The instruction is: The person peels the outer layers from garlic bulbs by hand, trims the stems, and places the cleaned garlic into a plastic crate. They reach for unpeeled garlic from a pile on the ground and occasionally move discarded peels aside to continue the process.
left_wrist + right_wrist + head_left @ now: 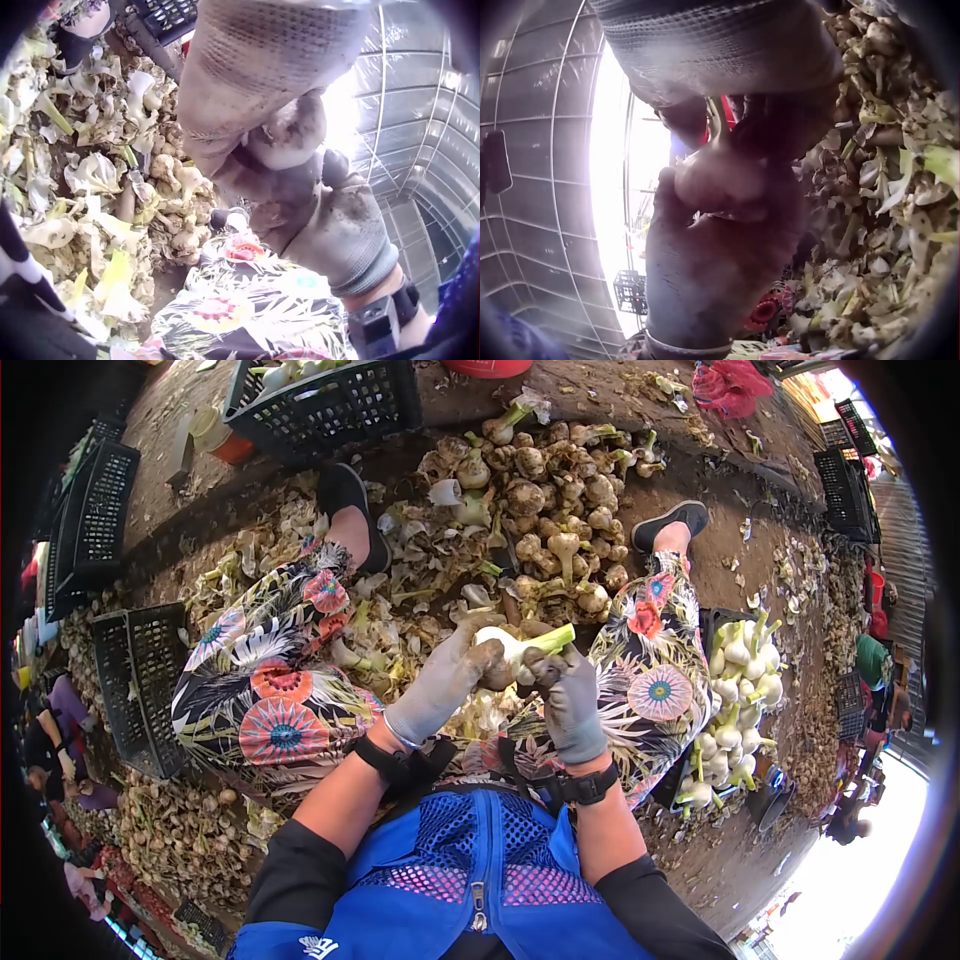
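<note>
A white garlic bulb (497, 639) with a trimmed green stem (553, 640) is between my gloved hands, above my lap. My left hand (437, 685) grips the bulb end, its glove smeared with soil at the fingers. The right hand (574, 710) pinches the stem side with thumb and fingers. In the left wrist view the bulb (289, 139) shows pale between both gloves. From the right wrist the bulb (718, 180) appears blurred, with its stem rising into my right fingers. Dirty glove fingertips hide part of it.
A heap of soil-covered garlic (560, 500) lies between my feet, with peeled skins (400, 560) around it. At my right, a crate holds cleaned white garlic (735, 690). Black crates (140, 685) stand at left and front left (345, 410). Other people sit at both sides.
</note>
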The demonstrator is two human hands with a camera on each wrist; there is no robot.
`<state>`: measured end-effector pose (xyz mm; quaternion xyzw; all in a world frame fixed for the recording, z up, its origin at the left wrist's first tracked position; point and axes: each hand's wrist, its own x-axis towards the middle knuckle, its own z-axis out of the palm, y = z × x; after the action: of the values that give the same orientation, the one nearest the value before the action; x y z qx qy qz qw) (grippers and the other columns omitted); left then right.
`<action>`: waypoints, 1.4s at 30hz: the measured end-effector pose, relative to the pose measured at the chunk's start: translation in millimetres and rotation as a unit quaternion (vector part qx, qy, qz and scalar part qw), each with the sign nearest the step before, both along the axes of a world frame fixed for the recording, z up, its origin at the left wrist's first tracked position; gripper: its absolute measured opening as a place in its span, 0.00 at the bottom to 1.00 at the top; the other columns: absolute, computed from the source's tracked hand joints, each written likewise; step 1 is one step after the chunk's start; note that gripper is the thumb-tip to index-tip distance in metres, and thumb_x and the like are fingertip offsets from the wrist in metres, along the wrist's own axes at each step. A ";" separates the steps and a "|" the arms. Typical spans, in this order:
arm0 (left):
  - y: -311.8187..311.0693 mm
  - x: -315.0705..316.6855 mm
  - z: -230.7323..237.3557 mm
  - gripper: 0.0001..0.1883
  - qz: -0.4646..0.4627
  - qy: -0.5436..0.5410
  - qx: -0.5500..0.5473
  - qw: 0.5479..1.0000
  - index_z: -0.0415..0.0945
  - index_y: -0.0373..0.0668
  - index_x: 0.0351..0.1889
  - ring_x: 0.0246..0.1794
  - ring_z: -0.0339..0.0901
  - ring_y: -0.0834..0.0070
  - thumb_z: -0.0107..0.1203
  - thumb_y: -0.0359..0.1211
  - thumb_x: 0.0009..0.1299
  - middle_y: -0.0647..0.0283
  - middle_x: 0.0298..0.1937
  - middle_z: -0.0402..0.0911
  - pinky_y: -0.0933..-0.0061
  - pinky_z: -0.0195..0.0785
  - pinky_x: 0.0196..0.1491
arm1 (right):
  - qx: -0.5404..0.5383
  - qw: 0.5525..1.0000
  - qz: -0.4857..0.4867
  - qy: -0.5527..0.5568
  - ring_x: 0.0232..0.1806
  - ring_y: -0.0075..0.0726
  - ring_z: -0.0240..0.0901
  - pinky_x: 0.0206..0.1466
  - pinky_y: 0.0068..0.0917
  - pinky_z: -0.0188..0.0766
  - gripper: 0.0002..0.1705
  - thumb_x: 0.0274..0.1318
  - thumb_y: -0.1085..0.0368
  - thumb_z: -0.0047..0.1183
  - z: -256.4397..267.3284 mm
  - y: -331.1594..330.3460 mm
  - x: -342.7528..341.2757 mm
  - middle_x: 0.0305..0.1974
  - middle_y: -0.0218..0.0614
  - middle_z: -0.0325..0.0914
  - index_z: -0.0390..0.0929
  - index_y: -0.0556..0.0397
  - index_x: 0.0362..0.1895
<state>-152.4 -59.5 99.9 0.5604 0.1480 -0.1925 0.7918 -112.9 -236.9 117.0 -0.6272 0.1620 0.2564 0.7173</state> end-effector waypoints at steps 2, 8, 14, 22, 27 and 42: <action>-1.1 -3.0 -2.8 0.28 0.020 0.019 -0.081 0.996 0.66 0.35 0.65 0.42 0.79 0.73 0.42 0.50 0.80 0.56 0.50 0.80 0.70 0.76 0.47 | 0.048 0.996 0.064 0.046 0.40 0.20 0.76 0.43 0.20 0.74 0.19 0.54 0.80 0.54 8.2 0.0 3.9 0.41 0.31 0.82 0.80 0.62 0.51; 12.3 -3.0 1.6 0.31 -0.004 0.195 -0.347 0.918 0.74 0.40 0.57 0.32 0.81 0.67 0.36 0.58 0.79 0.55 0.41 0.84 0.68 0.73 0.30 | -0.051 0.925 0.250 -0.280 0.37 0.34 0.79 0.43 0.29 0.75 0.23 0.48 0.81 0.54 3.1 -7.6 24.5 0.39 0.35 0.83 0.82 0.55 0.51; -7.1 -12.5 6.7 0.32 -0.102 0.197 -0.286 0.932 0.72 0.40 0.58 0.29 0.82 0.67 0.34 0.59 0.79 0.57 0.42 0.83 0.64 0.77 0.30 | -0.156 0.922 0.139 -0.327 0.42 0.33 0.77 0.44 0.24 0.74 0.34 0.48 0.82 0.51 12.6 11.3 18.3 0.47 0.35 0.78 0.74 0.52 0.63; -13.0 -4.0 -0.1 0.23 0.067 0.170 -0.192 0.964 0.71 0.38 0.60 0.42 0.80 0.76 0.42 0.47 0.81 0.62 0.46 0.82 0.74 0.75 0.47 | 0.038 0.984 0.132 -0.110 0.58 0.31 0.71 0.55 0.23 0.74 0.22 0.59 0.71 0.56 -4.2 -25.2 -10.0 0.57 0.37 0.74 0.73 0.59 0.59; 9.0 -7.1 33.9 0.20 0.046 0.048 -0.013 0.998 0.74 0.32 0.56 0.43 0.72 0.85 0.48 0.41 0.79 0.70 0.46 0.80 0.80 0.68 0.46 | -0.053 0.987 0.017 -0.149 0.38 0.26 0.78 0.43 0.24 0.75 0.08 0.66 0.69 0.51 -56.6 -50.2 0.4 0.38 0.33 0.81 0.80 0.60 0.44; -4.3 -19.7 57.6 0.24 -0.189 -0.123 0.390 0.893 0.78 0.37 0.47 0.37 0.79 0.53 0.53 0.51 0.73 0.48 0.35 0.81 0.59 0.70 0.41 | -0.072 0.987 -0.012 -0.143 0.33 0.33 0.75 0.35 0.33 0.70 0.10 0.58 0.63 0.55 -46.5 -35.7 -13.1 0.32 0.36 0.80 0.83 0.55 0.37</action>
<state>-172.1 -63.8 157.5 0.8611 0.0038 -0.1948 0.4697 -126.0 -272.6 70.5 -0.7052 0.0833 0.1430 0.6895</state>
